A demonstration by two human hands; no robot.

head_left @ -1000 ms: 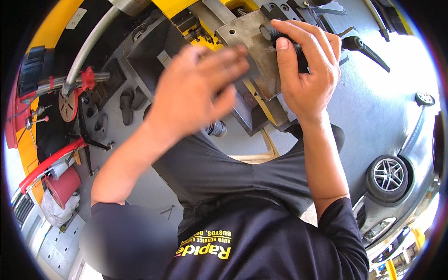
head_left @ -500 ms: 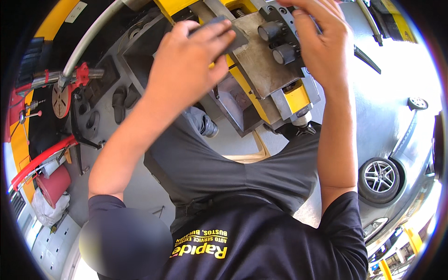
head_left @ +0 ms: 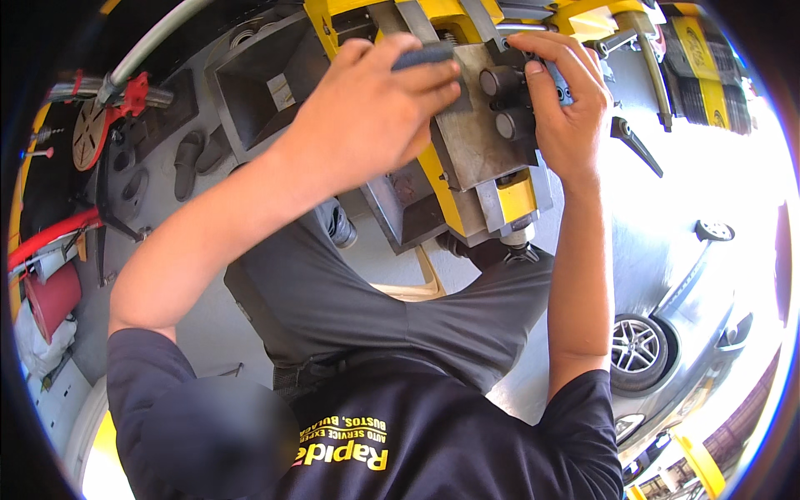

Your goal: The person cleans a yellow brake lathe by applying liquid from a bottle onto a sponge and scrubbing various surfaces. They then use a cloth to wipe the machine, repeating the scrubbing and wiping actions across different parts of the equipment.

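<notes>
A yellow machine (head_left: 451,187) stands before me with a bare grey metal slide plate (head_left: 477,137) on top. My left hand (head_left: 367,117) is over the plate's left edge, its fingers closed on a dark grey flat pad (head_left: 423,57), whose material I cannot make out. Two round black knobs (head_left: 502,82) stick out from a metal bracket (head_left: 564,90) at the plate's right side. My right hand (head_left: 577,117) curls over this bracket, thumb beside the knobs and index finger reaching along its far end. The palm hides part of the bracket.
A dark metal tray (head_left: 242,112) is at the machine's left. Below the slide sits a chuck-like fitting (head_left: 520,242) near my knee. A black lever (head_left: 637,148) juts out right. Dark slippers (head_left: 187,163) lie on the floor; a car wheel (head_left: 638,350) is at right.
The whole view has shifted, bringing more of the machine's far side into sight. My left hand has moved right with the pad. My right hand stays at the bracket, with its fingers now more visible.
</notes>
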